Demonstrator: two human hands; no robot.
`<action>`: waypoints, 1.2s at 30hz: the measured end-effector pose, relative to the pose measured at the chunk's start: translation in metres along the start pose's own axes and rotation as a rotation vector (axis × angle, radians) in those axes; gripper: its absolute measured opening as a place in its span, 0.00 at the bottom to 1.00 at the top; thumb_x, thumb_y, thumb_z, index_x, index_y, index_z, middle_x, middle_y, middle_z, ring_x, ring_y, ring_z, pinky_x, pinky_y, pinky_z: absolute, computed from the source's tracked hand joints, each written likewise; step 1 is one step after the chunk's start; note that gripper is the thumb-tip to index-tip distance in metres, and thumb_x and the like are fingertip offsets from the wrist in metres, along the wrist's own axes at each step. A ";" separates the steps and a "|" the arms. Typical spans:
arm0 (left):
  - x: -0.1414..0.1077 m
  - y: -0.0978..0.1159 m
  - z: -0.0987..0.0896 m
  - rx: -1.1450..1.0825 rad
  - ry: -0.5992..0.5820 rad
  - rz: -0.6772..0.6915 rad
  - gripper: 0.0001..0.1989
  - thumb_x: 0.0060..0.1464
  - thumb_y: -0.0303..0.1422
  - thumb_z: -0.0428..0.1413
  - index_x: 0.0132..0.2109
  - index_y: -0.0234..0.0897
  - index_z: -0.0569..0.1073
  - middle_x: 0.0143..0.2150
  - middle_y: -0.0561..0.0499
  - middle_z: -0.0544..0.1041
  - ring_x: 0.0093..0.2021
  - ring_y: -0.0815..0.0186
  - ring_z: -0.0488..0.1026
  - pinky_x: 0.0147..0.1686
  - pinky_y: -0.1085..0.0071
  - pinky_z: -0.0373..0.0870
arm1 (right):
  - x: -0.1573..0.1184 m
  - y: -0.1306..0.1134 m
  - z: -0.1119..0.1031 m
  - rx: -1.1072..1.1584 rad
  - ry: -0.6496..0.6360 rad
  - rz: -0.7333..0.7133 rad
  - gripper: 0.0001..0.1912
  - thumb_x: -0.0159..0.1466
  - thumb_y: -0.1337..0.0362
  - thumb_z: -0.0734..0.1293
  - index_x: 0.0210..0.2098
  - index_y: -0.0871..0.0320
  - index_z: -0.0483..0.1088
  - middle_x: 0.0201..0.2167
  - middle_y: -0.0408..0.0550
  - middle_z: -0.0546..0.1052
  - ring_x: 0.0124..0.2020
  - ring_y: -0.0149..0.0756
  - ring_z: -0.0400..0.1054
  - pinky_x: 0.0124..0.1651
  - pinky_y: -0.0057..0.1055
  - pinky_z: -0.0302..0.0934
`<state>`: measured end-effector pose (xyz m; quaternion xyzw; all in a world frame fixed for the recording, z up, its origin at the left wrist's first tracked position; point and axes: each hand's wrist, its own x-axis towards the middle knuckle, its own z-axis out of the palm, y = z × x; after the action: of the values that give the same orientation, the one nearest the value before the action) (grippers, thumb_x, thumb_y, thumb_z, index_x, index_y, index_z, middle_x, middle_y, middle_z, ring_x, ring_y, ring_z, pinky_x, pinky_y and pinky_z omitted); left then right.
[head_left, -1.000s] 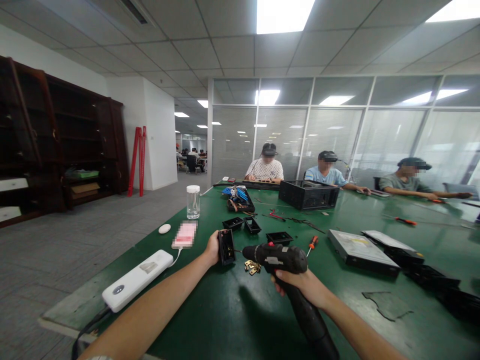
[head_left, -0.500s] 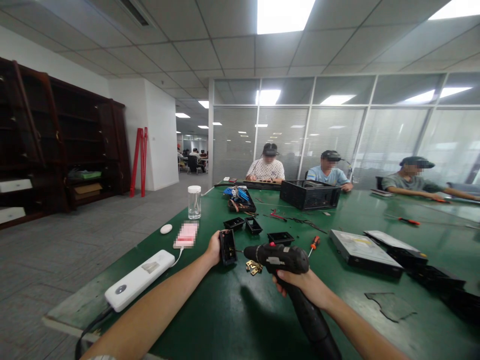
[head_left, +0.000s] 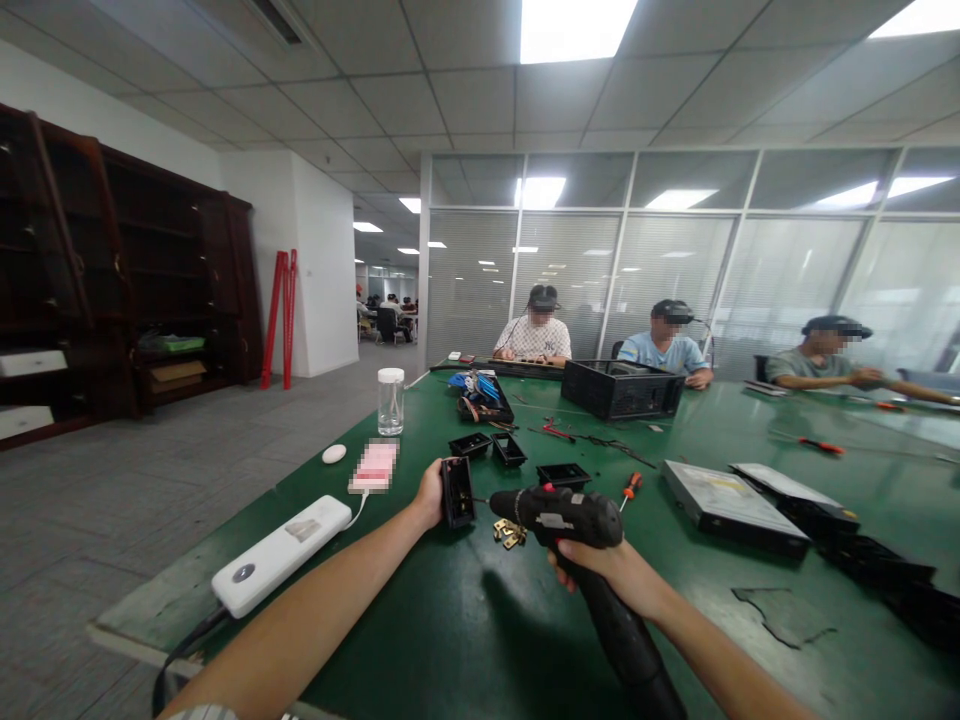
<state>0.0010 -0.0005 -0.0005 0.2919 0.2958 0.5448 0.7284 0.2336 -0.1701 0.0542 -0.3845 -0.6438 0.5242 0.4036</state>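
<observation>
Black drill (head_left: 581, 517) faces the box (head_left: 458, 493) left fingers (head_left: 432, 485) hold.

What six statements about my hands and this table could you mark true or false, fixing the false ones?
1. The left hand grips a black open-faced housing. True.
2. Both hands grip that housing. False: the right hand holds a power drill.
3. A white-lidded clear jar stands upright on the green table. True.
4. Nothing brass-coloured lies on the table. False: a small pile of brass-coloured pieces does.
5. More black housings lie beyond the held one. True.
6. Only one person sits across the table. False: three people do.
</observation>
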 end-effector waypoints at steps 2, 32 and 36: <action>-0.001 0.000 0.001 0.002 0.002 0.000 0.14 0.46 0.38 0.46 0.26 0.33 0.70 0.18 0.51 0.68 0.17 0.65 0.66 0.20 0.70 0.61 | 0.000 0.000 0.000 -0.005 -0.003 -0.003 0.14 0.56 0.58 0.62 0.31 0.65 0.68 0.25 0.48 0.71 0.24 0.31 0.64 0.29 0.31 0.60; -0.006 0.002 0.004 0.001 0.001 0.014 0.12 0.47 0.36 0.45 0.26 0.34 0.69 0.17 0.52 0.68 0.18 0.67 0.66 0.21 0.71 0.62 | -0.001 -0.005 0.003 -0.008 0.014 0.024 0.17 0.53 0.54 0.64 0.30 0.65 0.68 0.23 0.46 0.70 0.23 0.31 0.64 0.29 0.31 0.59; -0.008 0.004 0.006 -0.005 0.009 0.023 0.12 0.47 0.36 0.46 0.26 0.34 0.69 0.17 0.52 0.68 0.18 0.67 0.66 0.21 0.71 0.62 | -0.001 -0.007 0.004 -0.014 0.015 0.031 0.17 0.53 0.54 0.64 0.30 0.65 0.68 0.23 0.47 0.71 0.24 0.32 0.64 0.29 0.31 0.59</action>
<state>0.0016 -0.0079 0.0074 0.2909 0.2944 0.5550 0.7216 0.2298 -0.1741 0.0608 -0.4011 -0.6386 0.5228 0.3975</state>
